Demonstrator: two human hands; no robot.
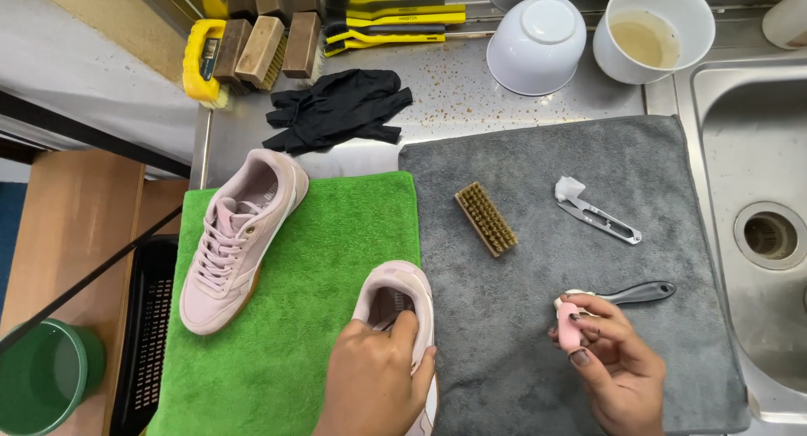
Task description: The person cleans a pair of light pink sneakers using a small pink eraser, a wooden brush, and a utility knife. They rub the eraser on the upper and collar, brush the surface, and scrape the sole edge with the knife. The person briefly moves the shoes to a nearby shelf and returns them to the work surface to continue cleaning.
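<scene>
My left hand (374, 377) grips the heel of a pale pink sneaker (402, 286) that lies at the seam between the green towel (336, 234) and the grey towel (538, 335). My right hand (614, 356) pinches a small pink block (568, 325) above the grey towel, near a dark grey handled tool (643, 292). The second pink sneaker (235, 243) rests upright on the green towel's left side, laces showing.
A wooden brush (486, 218) and a small metal tool with a white tip (597, 213) lie on the grey towel. Black gloves (340, 108), several brushes (261, 49), two white bowls (538, 42) sit behind. A sink (756, 226) is right, a green bucket (46, 377) left.
</scene>
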